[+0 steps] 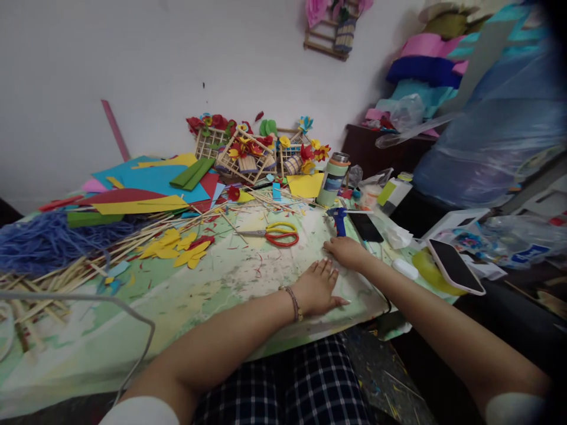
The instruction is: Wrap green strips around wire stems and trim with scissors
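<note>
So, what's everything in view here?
tablecloth: one, greenish, underneath
scissors: one, red-yellow handles, centre
glue gun: one, blue, centre right
bottle: one, green, back
phones: two, dark, right
flowered frames: several, tan, back
paper sheets: several, multicoloured, left
petal shapes: several, yellow, left
sticks: many, tan, left
strands: one heap, blue, left
wall hanging: one, brown-pink, top
wrapped bundle: one, blue, right
stacked material: several, mixed, right
other clutter: uncounted, mixed, scattered
checked clothing: one, dark, bottom
left hand: one, bare, on tablecloth
right hand: one, bare, by glue gun

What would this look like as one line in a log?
left hand: palm down on tablecloth | right hand: at blue glue gun, grip unclear | scissors: on tablecloth, left of glue gun
</note>
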The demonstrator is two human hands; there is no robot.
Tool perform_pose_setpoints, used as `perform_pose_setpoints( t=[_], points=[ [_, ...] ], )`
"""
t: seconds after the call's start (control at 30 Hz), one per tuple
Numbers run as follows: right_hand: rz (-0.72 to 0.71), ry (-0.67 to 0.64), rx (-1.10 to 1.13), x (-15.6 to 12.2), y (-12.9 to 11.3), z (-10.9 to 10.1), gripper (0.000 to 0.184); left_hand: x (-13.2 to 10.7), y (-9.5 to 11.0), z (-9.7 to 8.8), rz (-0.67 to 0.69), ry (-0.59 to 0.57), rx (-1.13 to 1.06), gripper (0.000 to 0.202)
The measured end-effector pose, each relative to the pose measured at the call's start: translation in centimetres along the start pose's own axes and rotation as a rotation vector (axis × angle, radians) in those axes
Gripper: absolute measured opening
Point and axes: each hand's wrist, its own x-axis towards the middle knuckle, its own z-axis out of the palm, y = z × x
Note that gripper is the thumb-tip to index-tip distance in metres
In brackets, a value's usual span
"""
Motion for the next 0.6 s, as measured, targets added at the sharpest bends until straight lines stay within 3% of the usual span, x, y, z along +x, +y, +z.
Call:
perform_pose_setpoints(
  t=[0.23, 0.4, 0.6],
  points=[
    [-0.039, 0.008, -0.056, 1.3, -0.1, -0.7, 0.021, -0.1, -0.1, 0.2, 0.066, 0.039, -0.026, 0.065],
    [0.045, 0.046, -0.065, 2.2, 0.1, -1.1, 0.024, -0.2, -0.2, 0.1, 0.076, 0.022, -0.049, 0.063],
    [0.164, 0.099, -0.043, 1.4, 0.5, -1.6, 0.035, -0.3, -0.2, 0.0, 0.085, 0.029, -0.06, 0.061]
  ],
)
